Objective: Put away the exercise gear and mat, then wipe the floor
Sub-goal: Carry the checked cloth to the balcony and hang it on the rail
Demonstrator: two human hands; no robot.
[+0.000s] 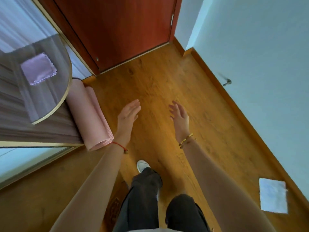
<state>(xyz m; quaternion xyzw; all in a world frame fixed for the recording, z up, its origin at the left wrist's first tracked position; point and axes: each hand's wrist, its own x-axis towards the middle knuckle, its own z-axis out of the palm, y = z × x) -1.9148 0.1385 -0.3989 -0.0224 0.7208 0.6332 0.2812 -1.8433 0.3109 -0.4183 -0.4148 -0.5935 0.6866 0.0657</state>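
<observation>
The fingers [135, 106] of the left hand [127, 114] are stretching out straight and gripping nothing. The fingers [175, 107] of the right hand [180, 116] are spreading loosely, likewise empty. Both hands are hovering above the orange-brown wooden plank floor [158, 76].

At nine o'clock from the left hand, near it but apart, the pale pink rolled foam exercise mat [88, 114] is lying on the floor beneath the round brass-rimmed glass tabletop [66, 91]. The mat is looking matte and finely ribbed. Its far end seems to be loosening into a second fold, though blur is hiding the detail.

I am judging it light, soft, springy and apt to unroll, so wrapping a hand round its middle, over the loose edge, is looking wisest.

A lilac square cloth with pinked edges [38, 69] is resting on the tabletop at ten o'clock. A white folded cloth [273, 196] is lying on the floor at four o'clock from the right hand, by the wall.
</observation>
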